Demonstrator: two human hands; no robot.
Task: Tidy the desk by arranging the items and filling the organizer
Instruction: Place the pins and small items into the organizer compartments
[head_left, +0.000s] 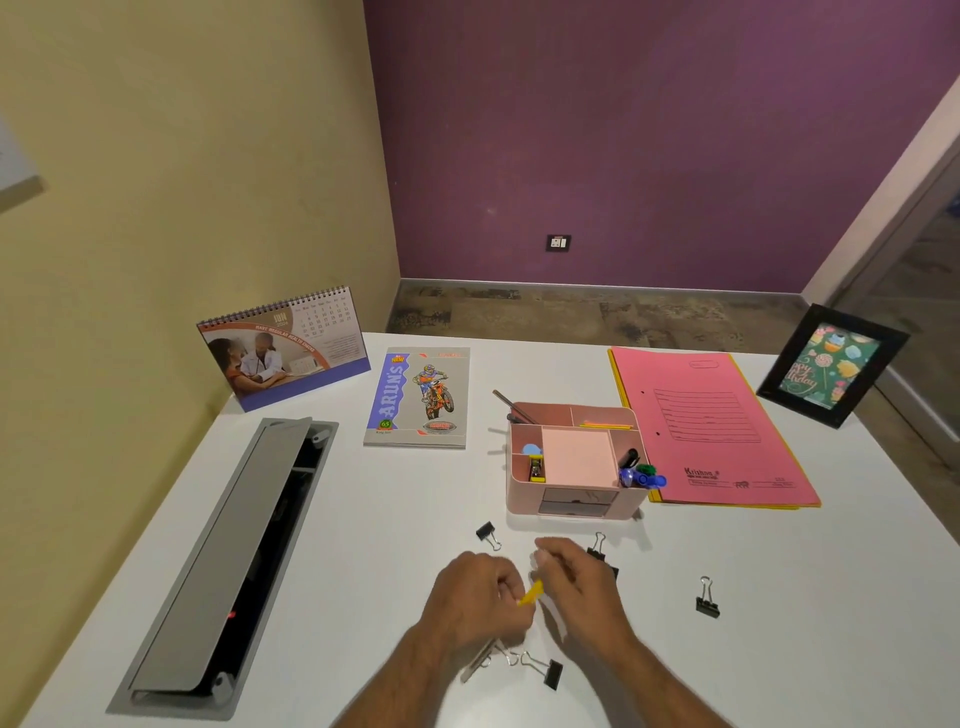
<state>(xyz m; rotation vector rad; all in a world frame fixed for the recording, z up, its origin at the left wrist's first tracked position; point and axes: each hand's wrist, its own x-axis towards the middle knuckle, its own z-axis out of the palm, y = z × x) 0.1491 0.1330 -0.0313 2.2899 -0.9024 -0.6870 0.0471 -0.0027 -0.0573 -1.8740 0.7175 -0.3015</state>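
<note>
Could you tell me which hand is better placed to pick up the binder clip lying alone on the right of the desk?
The right hand, probably. That binder clip lies out to its right with bare desk between, while the left hand sits further away and would have to cross over the right.

Office corner: white desk (779, 597) with cable hatch (223, 561), desk calendar (283, 345), file folder (711, 426), pink organizer (571, 457).

Open counter (395, 499) lies between the cable hatch (228, 561) at left and the organizer (574, 462). Binder clips obstruct the near centre: one (488, 534) left of the organizer's front, one (602, 552) below it, one (545, 670) nearest the edge. Another clip (706, 600) stands alone at right. The folder (711, 426) sits just beside the organizer's right wall.
</note>
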